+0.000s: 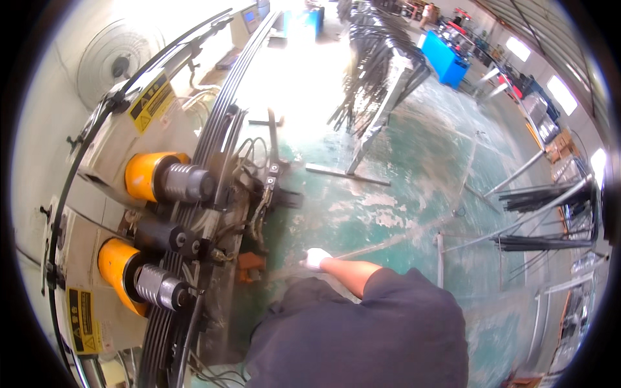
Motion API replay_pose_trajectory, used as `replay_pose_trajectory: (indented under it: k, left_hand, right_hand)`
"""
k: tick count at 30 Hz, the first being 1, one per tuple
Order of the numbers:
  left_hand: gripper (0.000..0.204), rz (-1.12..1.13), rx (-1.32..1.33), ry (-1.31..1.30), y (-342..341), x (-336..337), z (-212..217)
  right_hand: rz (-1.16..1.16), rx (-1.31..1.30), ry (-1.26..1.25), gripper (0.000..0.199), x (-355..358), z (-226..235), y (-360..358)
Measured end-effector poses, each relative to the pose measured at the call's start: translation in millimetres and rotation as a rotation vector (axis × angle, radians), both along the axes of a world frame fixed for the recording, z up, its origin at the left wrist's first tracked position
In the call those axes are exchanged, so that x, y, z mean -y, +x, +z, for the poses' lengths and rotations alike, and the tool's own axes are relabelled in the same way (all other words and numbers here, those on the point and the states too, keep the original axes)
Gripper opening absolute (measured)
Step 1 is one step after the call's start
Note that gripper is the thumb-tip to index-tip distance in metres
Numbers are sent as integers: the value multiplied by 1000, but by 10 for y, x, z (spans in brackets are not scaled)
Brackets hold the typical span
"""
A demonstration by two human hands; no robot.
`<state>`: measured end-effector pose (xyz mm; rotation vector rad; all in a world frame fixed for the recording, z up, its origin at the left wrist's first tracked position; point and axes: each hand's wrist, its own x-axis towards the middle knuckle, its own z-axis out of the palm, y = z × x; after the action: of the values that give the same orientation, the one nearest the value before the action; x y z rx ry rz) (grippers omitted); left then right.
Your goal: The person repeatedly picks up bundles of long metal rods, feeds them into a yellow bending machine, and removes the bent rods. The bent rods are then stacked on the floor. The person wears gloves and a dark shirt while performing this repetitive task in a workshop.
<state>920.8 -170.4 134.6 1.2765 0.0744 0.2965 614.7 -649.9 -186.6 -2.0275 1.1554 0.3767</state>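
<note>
My right hand (315,258), in a white glove, reaches out in front of my dark shirt, over the green floor. Its fingers are too small and blurred to read, and I make out nothing held in it. My left hand does not show. Nearest to the glove is an orange-brown block (250,266) low beside the machine. On the left, the machine (107,139) has two orange housings with ribbed metal cylinders (187,182). Long dark bars (217,132) run in a bundle past these cylinders.
Hoses and metal fittings (265,194) jut from the machine's near side. Ahead, a metal stand (378,126) carries a heap of black strips (381,52). More black rods (543,242) lie on a rack at right. A blue machine (445,59) and a fan (119,64) stand farther off.
</note>
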Motion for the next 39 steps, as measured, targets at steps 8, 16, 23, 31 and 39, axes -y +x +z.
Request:
replay_pose_trajectory:
  k: [8,16,23,31,39]
  left_hand:
    - [55,133,213,71,-216,-540,1392]
    - [39,115,320,339,81,235,1854]
    - [40,251,506,870,98,1065,2308]
    - [38,49,484,1092,431,1905,2468]
    - [32,-90,485,948,401,1932,2406]
  right_hand:
    - [21,204,-42,43,212,508,411]
    - [-155,874,140,31,70,1784,1429]
    - [-289,1220,557,25,-251,2381,2326]
    - [-330,1393,575,39,-151,2269,2919]
    - [-186,1440,507,37,-62,2046,3006]
